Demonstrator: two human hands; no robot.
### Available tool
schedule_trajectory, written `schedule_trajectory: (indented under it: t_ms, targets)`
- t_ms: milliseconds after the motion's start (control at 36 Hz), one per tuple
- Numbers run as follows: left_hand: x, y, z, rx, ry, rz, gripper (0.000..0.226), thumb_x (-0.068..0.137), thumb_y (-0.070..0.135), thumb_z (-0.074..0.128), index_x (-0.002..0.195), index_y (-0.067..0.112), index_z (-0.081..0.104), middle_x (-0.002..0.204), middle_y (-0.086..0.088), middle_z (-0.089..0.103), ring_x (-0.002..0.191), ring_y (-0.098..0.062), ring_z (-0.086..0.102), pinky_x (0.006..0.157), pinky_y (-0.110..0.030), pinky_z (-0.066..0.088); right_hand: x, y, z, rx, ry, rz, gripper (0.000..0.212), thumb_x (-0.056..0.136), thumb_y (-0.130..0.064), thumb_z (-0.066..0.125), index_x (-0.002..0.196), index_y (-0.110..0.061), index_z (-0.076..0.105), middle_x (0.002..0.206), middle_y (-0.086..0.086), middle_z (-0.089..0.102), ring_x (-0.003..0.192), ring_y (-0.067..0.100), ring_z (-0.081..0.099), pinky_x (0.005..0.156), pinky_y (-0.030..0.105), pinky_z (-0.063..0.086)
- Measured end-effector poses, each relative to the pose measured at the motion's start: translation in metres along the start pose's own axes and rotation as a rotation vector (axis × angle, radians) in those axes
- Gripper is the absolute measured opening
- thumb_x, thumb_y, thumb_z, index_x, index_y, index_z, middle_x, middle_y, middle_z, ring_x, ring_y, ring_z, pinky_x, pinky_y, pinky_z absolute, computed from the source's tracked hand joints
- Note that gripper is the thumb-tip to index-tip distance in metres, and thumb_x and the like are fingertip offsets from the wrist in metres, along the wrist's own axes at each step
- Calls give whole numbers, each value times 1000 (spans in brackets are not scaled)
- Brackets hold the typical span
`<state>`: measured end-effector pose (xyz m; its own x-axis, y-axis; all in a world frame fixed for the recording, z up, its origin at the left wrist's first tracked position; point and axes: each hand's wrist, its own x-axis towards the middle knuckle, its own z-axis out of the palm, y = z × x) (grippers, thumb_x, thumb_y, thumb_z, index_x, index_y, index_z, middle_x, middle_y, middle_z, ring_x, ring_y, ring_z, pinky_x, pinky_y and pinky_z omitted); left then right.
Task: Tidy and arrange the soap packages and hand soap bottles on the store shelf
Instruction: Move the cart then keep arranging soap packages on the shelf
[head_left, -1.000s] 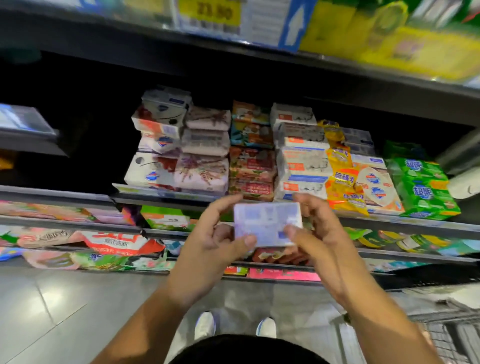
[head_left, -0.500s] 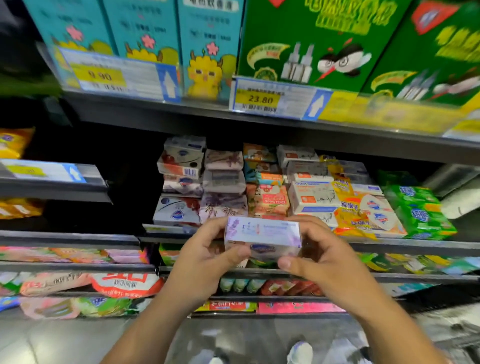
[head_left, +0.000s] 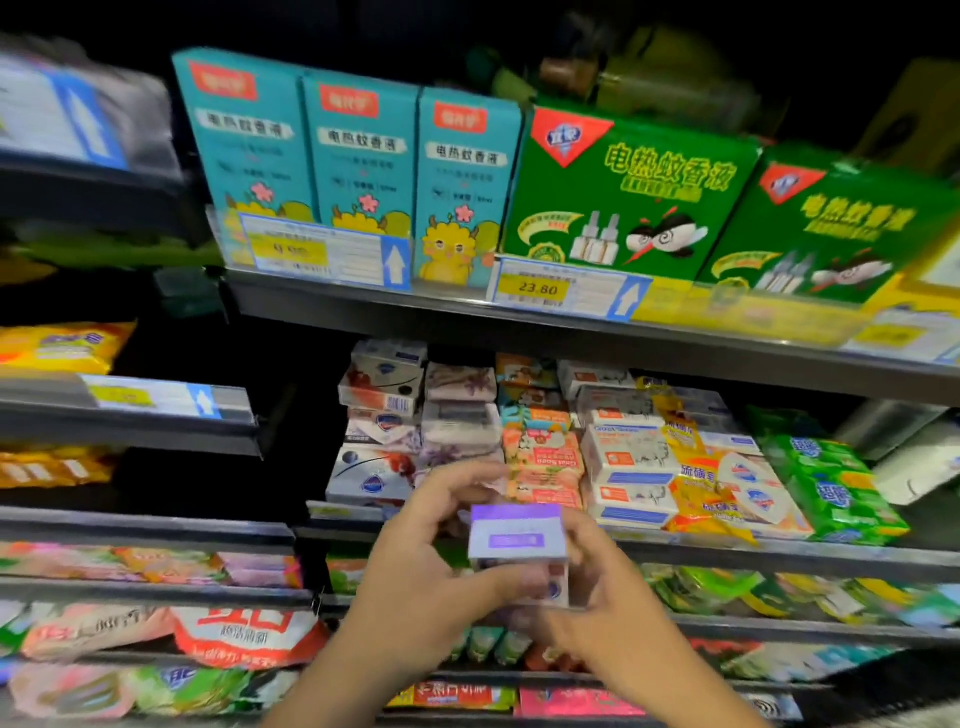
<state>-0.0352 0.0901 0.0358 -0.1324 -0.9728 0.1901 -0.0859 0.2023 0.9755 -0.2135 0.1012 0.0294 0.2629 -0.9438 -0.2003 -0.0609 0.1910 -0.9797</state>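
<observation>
Holding a purple soap box (head_left: 517, 538) at lower centre, both hands pinch it: left hand (head_left: 415, 574) at its left side, right hand (head_left: 613, 613) under its right. It hangs in front of the soap stacks (head_left: 460, 415) at mid-frame. Shelving seems in hand; next, it likely needs a matching stack and a square set-down.

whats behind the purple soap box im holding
Stacked orange soap packages rise behind the purple soap box; the stack's bottom and the shelf edge there are covered.
</observation>
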Motion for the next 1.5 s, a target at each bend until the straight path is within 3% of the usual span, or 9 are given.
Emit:
schedule_trajectory:
  t_ms: [167,278,472,639,889,1083,1194,1389,1500]
  targets:
    - [-6,-7,-17,-19,24,-81,70,56,41,93,106,66,51,103,22,65,101,0,60,82,-26,52,-2,-19,-38,-119,101,-149,73,48,-31,94,115,-43,65,111,4,73,105,27,68,93,50,54]
    - [-8,-19,-12,-43,-54,-154,72,61,33,92,112,63,51,113,20,67,107,-5,62,91,-38,54,1,-40,-35,-15,99,-279,77,44,-39,99,114,-32,68,97,15,73,86,30,71,69,34,58]
    - [-4,-31,6,-44,-116,-203,80,58,19,94,110,64,52,111,17,69,104,-8,67,90,-38,57,1,-44,-3,-276,63,-268,69,58,-14,96,108,-51,65,100,-6,70,91,13,70,72,23,56]
    - [1,-30,-4,-170,-46,-245,79,58,2,92,121,32,56,109,12,70,105,-15,68,84,-36,59,5,-50,-25,-190,114,-312,59,64,-16,93,113,-38,67,101,4,71,95,22,67,77,33,59]
    - [19,-15,1,-265,57,-376,46,79,34,70,121,27,55,99,-10,75,89,-26,73,64,-36,56,21,-34,-38,-58,164,-42,32,77,-36,79,107,-32,70,92,31,61,80,31,64,75,35,54]
    - [21,-35,2,-149,-92,-661,32,98,36,56,98,8,71,61,-13,64,42,-18,52,34,-19,27,30,-5,-44,-153,100,319,26,91,-38,67,93,-13,66,59,2,52,53,13,55,52,25,39]
    - [24,-28,-2,-107,-124,-544,19,97,25,62,116,22,62,95,-6,75,51,-14,59,39,-22,37,30,-10,-51,-210,49,226,13,93,-25,67,107,-23,67,72,-9,65,69,6,60,67,29,48]
    - [36,-23,-21,290,-103,7,61,75,25,83,105,71,56,112,35,62,108,4,61,84,-17,53,40,-40,-59,-28,-42,129,24,96,-34,53,98,-13,65,99,6,73,86,16,69,74,34,56]
    - [40,-30,-30,512,-139,365,52,83,36,71,128,56,54,125,32,55,117,3,56,93,-17,48,56,-43,-65,-192,-210,68,14,83,-22,76,77,-23,63,114,10,71,108,13,67,83,33,53]
